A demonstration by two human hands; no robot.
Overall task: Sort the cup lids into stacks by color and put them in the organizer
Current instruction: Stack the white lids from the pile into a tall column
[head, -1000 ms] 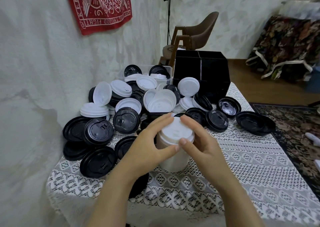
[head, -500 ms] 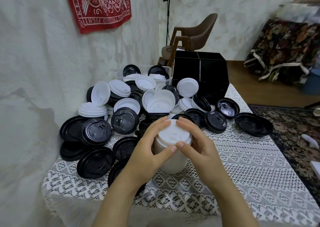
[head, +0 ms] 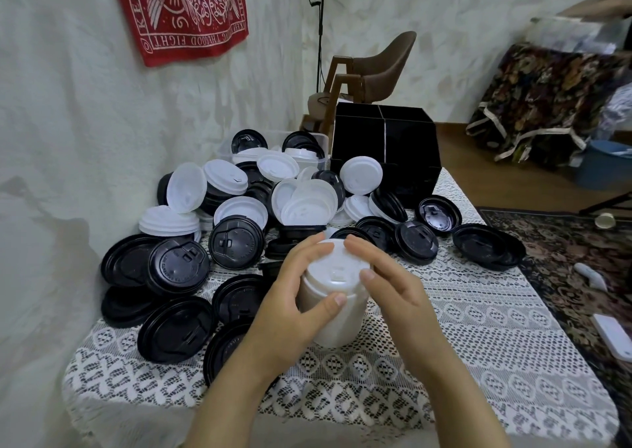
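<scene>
Two hands cup a tall stack of white lids [head: 337, 273], left hand [head: 290, 297] curled round its left side and right hand [head: 390, 286] round its right, and the stack stands straight up on the lace table [head: 478, 328] between them, tops up.

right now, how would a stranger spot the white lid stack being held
On the white lace-covered table, a black box organizer sits at the far edge with black and white plastic lids heaped before it. Nearer than that heap, a tall stack of white plastic lids stands between the left hand and right hand: the only tall stack, the only one held.
</scene>
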